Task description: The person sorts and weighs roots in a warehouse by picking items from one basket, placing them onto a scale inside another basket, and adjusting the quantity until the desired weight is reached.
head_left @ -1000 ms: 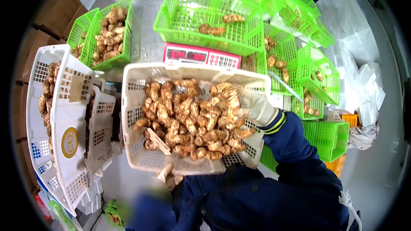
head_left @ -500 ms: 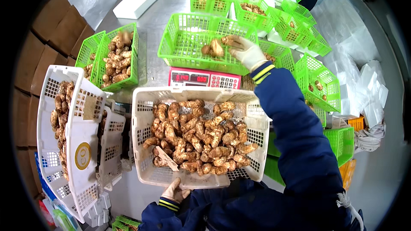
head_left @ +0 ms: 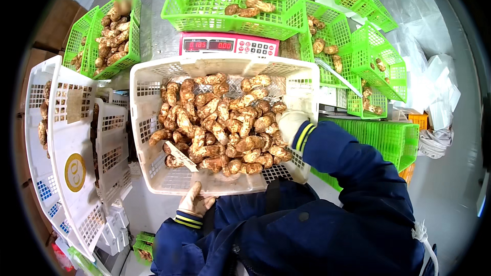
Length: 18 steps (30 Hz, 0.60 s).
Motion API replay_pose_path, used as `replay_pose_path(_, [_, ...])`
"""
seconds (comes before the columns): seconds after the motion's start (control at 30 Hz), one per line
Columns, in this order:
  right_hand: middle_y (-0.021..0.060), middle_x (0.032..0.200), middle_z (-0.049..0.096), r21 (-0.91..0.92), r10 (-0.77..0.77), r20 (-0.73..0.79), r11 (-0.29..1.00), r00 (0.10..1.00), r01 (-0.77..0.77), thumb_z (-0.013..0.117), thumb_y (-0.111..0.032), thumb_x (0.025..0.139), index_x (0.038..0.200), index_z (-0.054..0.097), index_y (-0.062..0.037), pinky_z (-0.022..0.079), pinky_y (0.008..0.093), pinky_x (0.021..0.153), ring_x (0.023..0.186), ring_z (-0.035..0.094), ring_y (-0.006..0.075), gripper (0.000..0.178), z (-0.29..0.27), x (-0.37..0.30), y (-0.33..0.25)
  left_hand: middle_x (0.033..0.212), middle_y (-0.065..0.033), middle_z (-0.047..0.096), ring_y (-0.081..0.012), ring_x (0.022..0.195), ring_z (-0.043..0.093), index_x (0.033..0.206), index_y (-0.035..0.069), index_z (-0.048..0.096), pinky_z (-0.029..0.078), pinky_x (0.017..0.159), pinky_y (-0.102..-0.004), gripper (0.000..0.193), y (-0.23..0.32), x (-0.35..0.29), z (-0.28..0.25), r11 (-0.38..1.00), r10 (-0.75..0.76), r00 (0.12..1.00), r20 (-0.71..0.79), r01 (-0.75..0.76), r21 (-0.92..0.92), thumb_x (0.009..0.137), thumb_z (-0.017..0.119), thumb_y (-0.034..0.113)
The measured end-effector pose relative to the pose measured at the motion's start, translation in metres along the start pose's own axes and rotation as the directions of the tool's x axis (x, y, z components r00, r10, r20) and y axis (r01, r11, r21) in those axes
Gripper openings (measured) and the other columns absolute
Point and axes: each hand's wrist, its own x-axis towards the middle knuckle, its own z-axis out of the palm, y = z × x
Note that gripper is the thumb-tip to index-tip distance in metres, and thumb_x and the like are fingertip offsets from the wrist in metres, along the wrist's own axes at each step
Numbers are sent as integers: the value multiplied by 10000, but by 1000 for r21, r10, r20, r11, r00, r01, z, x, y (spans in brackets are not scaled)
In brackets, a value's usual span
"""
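A white plastic basket (head_left: 225, 64) full of thick-stemmed brown and cream mushrooms, which look like matsutake (head_left: 220, 122), is tilted toward me. My left hand (head_left: 196, 202), gloved, grips its near rim, thumb on top. At the basket's right side my gloved right hand (head_left: 292, 125) reaches in among the mushrooms; its fingers are hidden, so a held mushroom cannot be made out. A paper tag (head_left: 180, 156) lies on the pile. Beyond stands a red and white digital scale (head_left: 230, 44) bearing a large green basket (head_left: 230, 24) with several mushrooms (head_left: 260, 4) inside.
Green baskets of mushrooms stand left (head_left: 134, 46) and right (head_left: 327, 25) on the metal table (head_left: 161, 7). White crates (head_left: 76, 122) with mushrooms are at my left. Nested green baskets (head_left: 406, 145) stand at right. A white bar (head_left: 340, 76) lies across one right-hand basket.
My right hand has left the green basket on the scale and come back to the white basket's right side. The green basket now holds another mushroom. The view has shifted; my left hand keeps its grip.
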Motion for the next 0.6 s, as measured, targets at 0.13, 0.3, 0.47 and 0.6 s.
replay_pose_path(0.13, [193, 938, 652, 13, 118, -163, 993, 980, -117, 610, -174, 747, 970, 625, 36, 529, 386, 711, 842, 650, 310, 307, 30, 23, -8, 1056, -130, 630, -301, 850, 640, 1223, 71, 506, 545, 691, -359, 452, -4, 2, -5, 999, 47, 999, -8, -47, 20, 867, 619, 325])
replay_pose_path(0.3, [221, 928, 645, 119, 130, 91, 983, 987, -140, 652, -212, 735, 921, 633, 25, 529, 380, 744, 879, 649, 302, 301, 8, 21, -9, 1061, -137, 631, -310, 853, 643, 1232, 66, 498, 547, 700, -362, 442, -3, -4, 7, 996, 85, 996, 26, -86, 33, 882, 597, 316])
replay_pose_path(0.47, [170, 866, 646, 306, 57, -189, 952, 980, 4, 678, -198, 709, 1012, 587, 2, 507, 353, 744, 816, 642, 276, 374, -23, -9, 11, 1036, -150, 630, -307, 833, 644, 1214, 47, 497, 549, 681, -369, 432, -6, 1, -4, 999, 46, 999, -4, -46, -15, 876, 609, 292])
replay_pose_path(0.6, [114, 863, 624, 620, -4, -99, 782, 995, 65, 700, -295, 774, 1182, 533, 6, 502, 280, 677, 738, 632, 164, 533, -57, -5, 16, 958, -156, 637, -310, 788, 642, 1135, 14, 530, 544, 649, -389, 404, -4, -3, 6, 998, 60, 998, -24, -61, -34, 840, 665, 255])
